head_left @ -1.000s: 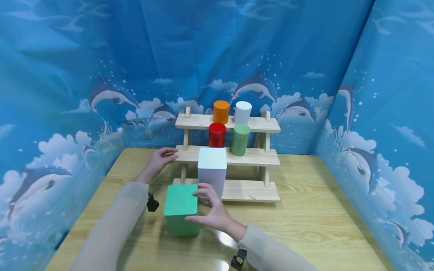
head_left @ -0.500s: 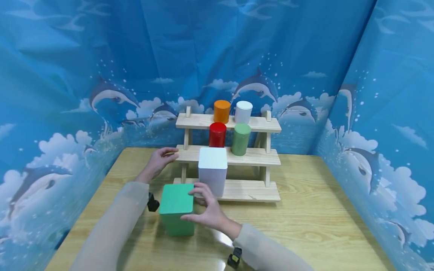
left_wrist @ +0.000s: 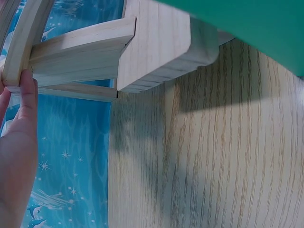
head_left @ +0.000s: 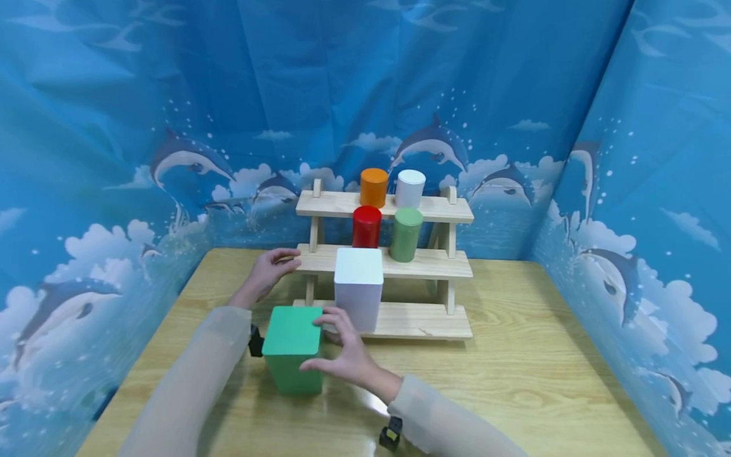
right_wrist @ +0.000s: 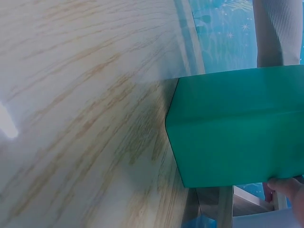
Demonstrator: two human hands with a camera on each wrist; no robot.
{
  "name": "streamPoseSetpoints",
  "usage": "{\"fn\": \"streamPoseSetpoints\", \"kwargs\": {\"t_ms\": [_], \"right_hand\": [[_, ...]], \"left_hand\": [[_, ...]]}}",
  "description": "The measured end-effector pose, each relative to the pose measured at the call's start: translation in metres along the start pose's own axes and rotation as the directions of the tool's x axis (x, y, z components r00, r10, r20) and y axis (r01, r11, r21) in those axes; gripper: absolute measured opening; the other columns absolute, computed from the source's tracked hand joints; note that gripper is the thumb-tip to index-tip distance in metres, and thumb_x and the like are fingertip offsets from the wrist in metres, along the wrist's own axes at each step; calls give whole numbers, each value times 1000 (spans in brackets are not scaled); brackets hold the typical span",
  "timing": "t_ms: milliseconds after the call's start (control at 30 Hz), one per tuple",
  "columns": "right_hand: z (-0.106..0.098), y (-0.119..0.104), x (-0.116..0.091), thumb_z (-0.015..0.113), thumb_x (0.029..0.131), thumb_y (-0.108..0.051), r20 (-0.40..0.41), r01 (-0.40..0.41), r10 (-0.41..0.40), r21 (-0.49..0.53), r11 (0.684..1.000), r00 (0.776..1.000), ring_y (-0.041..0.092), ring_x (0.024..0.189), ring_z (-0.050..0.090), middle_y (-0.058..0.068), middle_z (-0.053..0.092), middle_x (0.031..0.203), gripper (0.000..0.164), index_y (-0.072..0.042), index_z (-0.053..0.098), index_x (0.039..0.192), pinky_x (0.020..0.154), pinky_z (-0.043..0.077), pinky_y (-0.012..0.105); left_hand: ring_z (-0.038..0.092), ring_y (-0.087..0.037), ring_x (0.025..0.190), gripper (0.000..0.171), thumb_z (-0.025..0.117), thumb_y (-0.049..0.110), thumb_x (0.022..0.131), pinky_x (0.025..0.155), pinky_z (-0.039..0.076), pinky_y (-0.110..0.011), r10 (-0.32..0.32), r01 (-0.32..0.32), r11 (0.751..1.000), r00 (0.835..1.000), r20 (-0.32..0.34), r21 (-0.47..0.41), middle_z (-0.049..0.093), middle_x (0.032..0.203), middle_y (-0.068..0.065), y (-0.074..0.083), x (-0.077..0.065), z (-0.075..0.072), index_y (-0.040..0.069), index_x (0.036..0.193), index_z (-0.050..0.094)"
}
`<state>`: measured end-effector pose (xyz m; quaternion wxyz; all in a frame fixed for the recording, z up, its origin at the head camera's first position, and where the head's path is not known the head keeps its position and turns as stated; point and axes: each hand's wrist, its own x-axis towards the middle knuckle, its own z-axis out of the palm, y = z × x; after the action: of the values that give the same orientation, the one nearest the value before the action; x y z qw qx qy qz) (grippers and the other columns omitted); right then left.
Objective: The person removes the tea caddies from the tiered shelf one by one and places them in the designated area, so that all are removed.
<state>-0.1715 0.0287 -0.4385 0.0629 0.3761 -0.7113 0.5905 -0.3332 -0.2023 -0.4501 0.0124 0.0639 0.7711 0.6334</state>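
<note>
The green box was nearer the left edge of the tabletop than the right, gripped at its side by the right hand's fingers; base contact could not be confirmed. Swinging it backward could have knocked the white box off the wooden stand. Beyond, the left hand's fingers pinched the stand's left end; a tug risked toppling the red cylinder

The green box has shifted a little to the left, widening its gap from the white box. The right hand has moved left along with it.
</note>
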Motion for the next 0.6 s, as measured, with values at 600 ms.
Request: {"fn": "streamPoseSetpoints", "kwargs": {"t_ms": [600], "right_hand": [[-7, 3, 1, 83, 57, 6, -18, 133, -134, -32, 991, 991, 43, 118, 42, 31, 35, 130, 79, 12, 39, 123, 94, 43, 50]], "left_hand": [[53, -28, 112, 48, 68, 31, 86, 92, 47, -41, -8, 8, 1000, 1000, -18, 30, 53, 126, -15, 0, 2, 0, 3, 122, 56]]}}
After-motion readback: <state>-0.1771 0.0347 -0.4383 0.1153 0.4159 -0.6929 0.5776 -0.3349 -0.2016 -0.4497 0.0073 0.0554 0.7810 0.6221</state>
